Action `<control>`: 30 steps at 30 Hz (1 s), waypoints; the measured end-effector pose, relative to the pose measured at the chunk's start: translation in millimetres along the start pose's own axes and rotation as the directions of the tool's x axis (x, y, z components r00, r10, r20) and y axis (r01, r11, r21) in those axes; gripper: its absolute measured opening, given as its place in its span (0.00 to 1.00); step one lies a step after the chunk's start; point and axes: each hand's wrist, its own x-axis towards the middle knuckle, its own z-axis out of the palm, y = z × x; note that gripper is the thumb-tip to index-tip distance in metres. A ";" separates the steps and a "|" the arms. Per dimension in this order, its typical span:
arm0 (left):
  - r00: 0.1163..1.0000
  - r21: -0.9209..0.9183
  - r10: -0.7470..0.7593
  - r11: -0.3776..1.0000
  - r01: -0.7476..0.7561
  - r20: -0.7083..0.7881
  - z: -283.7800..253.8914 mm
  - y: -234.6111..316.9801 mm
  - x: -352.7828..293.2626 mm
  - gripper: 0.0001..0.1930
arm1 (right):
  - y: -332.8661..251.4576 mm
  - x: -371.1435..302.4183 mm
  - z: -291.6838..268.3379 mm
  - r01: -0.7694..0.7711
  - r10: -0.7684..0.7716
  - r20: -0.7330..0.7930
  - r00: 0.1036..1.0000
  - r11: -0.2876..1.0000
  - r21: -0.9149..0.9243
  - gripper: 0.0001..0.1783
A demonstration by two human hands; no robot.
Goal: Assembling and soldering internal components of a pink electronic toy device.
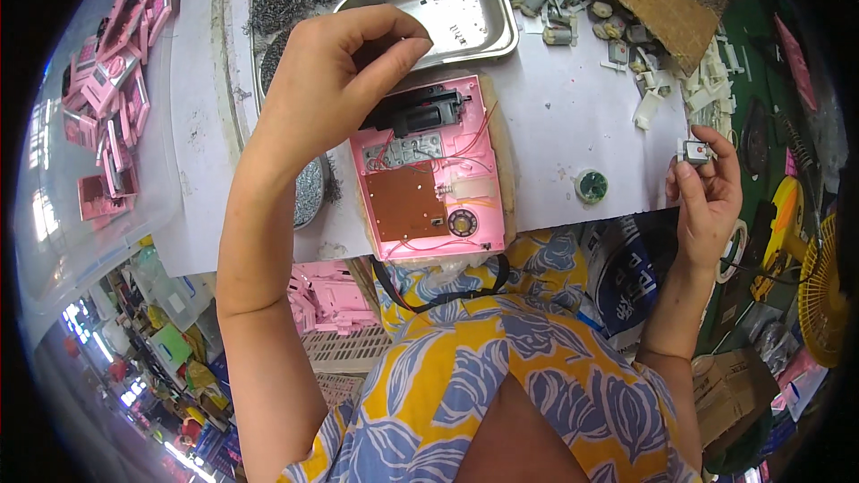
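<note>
My left hand (353,67) hovers over the far edge of a pink plastic housing (488,233), thumb and forefinger pressed together. What they pinch, if anything, I cannot make out. The housing lies open before me, holding a brown circuit board (398,201), a round speaker (463,223), a grey metal plate (394,154), a black part (429,114) and thin red wires. Off to the right, my right hand (711,192) grips a small motor (695,152) in a pale frame between thumb and fingers.
Beyond the housing stands a metal tray (510,31) full of small dark screws. Several motors (559,36) are heaped at the far right, beside cardboard (667,0). A round green tin (591,186) sits on the table. Pink parts (112,89) fill a clear bin at left.
</note>
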 end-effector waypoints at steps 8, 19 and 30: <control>0.998 0.142 0.059 0.988 -0.054 -0.029 -1.9 2.9 8.1 0.08 | 4.1 -1.9 -0.4 0.063 -0.063 -0.051 0.997 0.998 -0.006 0.24; 0.971 0.294 0.216 0.926 -0.238 0.105 -4.7 15.9 37.6 0.09 | 5.9 -7.0 -6.8 0.101 -0.097 -0.106 0.990 0.994 0.033 0.26; 0.901 0.220 0.429 0.874 -0.433 0.069 38.4 35.4 101.6 0.06 | 2.4 -11.5 -9.5 -0.002 0.005 -0.026 1.000 0.990 0.139 0.25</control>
